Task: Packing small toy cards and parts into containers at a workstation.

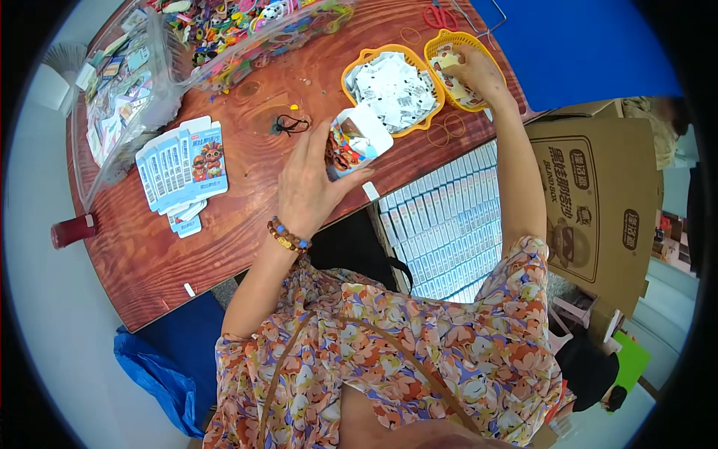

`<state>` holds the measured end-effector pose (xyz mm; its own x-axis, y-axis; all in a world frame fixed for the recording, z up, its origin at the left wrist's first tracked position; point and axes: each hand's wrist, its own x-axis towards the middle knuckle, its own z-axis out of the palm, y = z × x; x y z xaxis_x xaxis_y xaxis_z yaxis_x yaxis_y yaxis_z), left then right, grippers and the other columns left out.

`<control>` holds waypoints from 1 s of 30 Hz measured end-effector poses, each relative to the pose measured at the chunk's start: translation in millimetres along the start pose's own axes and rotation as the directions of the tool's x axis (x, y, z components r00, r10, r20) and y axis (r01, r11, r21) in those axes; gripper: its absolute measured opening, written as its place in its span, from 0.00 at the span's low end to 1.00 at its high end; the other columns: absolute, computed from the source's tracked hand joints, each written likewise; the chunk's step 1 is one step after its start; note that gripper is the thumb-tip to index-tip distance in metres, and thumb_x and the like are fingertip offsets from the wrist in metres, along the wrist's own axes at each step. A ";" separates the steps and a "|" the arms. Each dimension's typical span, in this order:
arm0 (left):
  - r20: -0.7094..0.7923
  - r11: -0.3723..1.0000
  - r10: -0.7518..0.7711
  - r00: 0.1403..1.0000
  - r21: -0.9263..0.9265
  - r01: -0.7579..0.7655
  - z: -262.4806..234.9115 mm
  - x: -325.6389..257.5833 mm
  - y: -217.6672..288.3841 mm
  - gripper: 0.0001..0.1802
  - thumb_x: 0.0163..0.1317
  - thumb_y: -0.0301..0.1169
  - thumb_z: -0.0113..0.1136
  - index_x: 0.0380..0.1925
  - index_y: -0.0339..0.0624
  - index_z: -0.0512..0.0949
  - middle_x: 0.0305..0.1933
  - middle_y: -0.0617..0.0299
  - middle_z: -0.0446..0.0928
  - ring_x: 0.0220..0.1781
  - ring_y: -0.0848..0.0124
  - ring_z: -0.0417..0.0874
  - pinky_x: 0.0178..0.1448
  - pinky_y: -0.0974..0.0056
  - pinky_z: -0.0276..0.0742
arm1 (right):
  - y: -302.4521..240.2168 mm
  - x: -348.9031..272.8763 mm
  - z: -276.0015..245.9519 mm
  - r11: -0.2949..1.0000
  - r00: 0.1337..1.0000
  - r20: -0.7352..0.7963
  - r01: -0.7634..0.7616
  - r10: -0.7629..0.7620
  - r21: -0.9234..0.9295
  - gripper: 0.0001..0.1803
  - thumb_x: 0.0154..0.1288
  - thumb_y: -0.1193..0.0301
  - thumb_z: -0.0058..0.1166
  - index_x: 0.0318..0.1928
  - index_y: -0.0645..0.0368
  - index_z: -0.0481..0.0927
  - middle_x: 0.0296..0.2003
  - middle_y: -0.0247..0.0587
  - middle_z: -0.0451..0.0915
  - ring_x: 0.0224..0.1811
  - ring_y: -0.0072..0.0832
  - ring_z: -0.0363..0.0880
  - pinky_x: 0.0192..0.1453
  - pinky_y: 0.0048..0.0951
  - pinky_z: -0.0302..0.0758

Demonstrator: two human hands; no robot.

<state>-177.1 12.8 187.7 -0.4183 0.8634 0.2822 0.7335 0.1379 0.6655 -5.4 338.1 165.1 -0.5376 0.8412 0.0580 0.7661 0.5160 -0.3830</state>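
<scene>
My left hand [303, 187] is closed round a small open box [357, 161]. Its white flap is folded up, and colourful contents show inside, too jumbled to name. At the far right of the table, my right hand [480, 73] reaches into a yellow plastic basket [486, 45] of small pale printed pieces. Its fingers are bent down among them, and whether a piece is pinched is hidden. Left of it stands a second yellow basket [351, 72], heaped with small white printed packets [395, 90]. A dark cord loop [290, 126] lies beyond my left hand.
Flattened blue-white boxes [183, 166] are stacked on the left. Clear bags hold packets [123, 105] and colourful trinkets [239, 37]. Red-handled scissors [440, 18] lie at the back. Below the table's edge, a carton holds rows of small boxes [445, 224]; a cardboard flap [598, 209] rises right.
</scene>
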 end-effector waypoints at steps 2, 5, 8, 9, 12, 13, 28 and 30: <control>0.020 1.000 -0.018 1.000 -0.006 0.018 -3.7 -3.6 0.4 0.47 0.46 0.45 0.78 0.64 0.36 0.68 0.53 0.44 0.76 0.52 0.47 0.81 0.52 0.51 0.80 | 10.0 7.7 3.6 0.998 0.999 0.042 0.001 -0.004 0.059 0.23 0.57 0.69 0.65 0.52 0.67 0.79 0.36 0.42 0.83 0.33 0.26 0.82 0.40 0.30 0.78; -0.016 1.000 -0.016 1.000 0.017 0.016 -5.8 -5.9 -6.5 0.48 0.46 0.46 0.78 0.64 0.36 0.68 0.53 0.44 0.76 0.52 0.48 0.81 0.53 0.51 0.80 | 3.2 8.8 -2.6 0.993 0.994 0.102 -0.046 0.035 0.109 0.19 0.58 0.72 0.65 0.48 0.68 0.79 0.34 0.41 0.82 0.28 0.23 0.81 0.35 0.28 0.77; 0.025 0.998 -0.061 0.998 -0.002 0.061 -7.1 -6.0 -6.8 0.48 0.46 0.46 0.78 0.64 0.35 0.67 0.54 0.43 0.76 0.53 0.48 0.81 0.53 0.51 0.79 | 2.3 7.3 -7.3 0.970 0.990 0.096 -0.121 0.103 0.210 0.13 0.61 0.74 0.62 0.44 0.67 0.79 0.31 0.37 0.81 0.25 0.19 0.79 0.30 0.23 0.74; 0.024 0.998 -0.063 0.998 -0.004 0.063 -6.3 -6.9 -8.7 0.48 0.46 0.46 0.78 0.64 0.35 0.67 0.54 0.43 0.76 0.53 0.48 0.81 0.53 0.51 0.79 | 1.4 6.6 -8.8 0.969 0.991 0.076 -0.128 0.114 0.213 0.11 0.62 0.74 0.61 0.44 0.66 0.80 0.30 0.36 0.81 0.25 0.18 0.79 0.29 0.21 0.73; -0.018 1.000 -0.008 1.000 0.009 0.008 -3.5 -9.6 -13.9 0.48 0.46 0.46 0.78 0.64 0.35 0.67 0.53 0.44 0.76 0.52 0.48 0.81 0.53 0.51 0.79 | -3.3 -0.3 -18.5 0.949 0.986 0.033 -0.165 0.162 0.270 0.10 0.64 0.72 0.60 0.44 0.64 0.81 0.28 0.35 0.81 0.25 0.17 0.79 0.29 0.20 0.72; -0.025 1.000 -0.007 1.000 0.009 0.007 -4.0 -10.2 -14.9 0.48 0.46 0.46 0.78 0.64 0.35 0.67 0.52 0.44 0.76 0.52 0.49 0.81 0.52 0.52 0.79 | -7.4 -3.6 -23.3 0.926 0.980 0.013 -0.192 0.198 0.327 0.10 0.66 0.71 0.59 0.44 0.63 0.82 0.28 0.34 0.82 0.26 0.17 0.80 0.29 0.20 0.73; -0.059 0.998 -0.023 0.998 0.050 0.026 -10.7 -15.8 -20.1 0.47 0.46 0.46 0.78 0.64 0.37 0.67 0.51 0.47 0.76 0.53 0.50 0.80 0.51 0.51 0.80 | -77.1 -49.2 -38.2 0.713 0.981 -0.171 0.182 -0.088 0.677 0.09 0.67 0.70 0.60 0.40 0.64 0.84 0.38 0.31 0.84 0.39 0.16 0.78 0.44 0.20 0.73; -0.064 0.999 -0.024 0.998 0.046 0.027 -12.8 -16.3 -21.5 0.48 0.46 0.47 0.78 0.63 0.35 0.67 0.51 0.45 0.76 0.53 0.50 0.80 0.52 0.51 0.80 | -78.8 -45.1 -40.7 0.813 0.982 -0.176 0.152 -0.062 0.562 0.09 0.66 0.72 0.61 0.42 0.65 0.82 0.33 0.30 0.81 0.35 0.15 0.76 0.39 0.20 0.72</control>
<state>-193.0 -10.5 177.6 -0.4690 0.8270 0.3100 0.7459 0.1829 0.6405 -27.2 266.1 230.2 -0.5137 0.8228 0.2430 0.3437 0.4569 -0.8204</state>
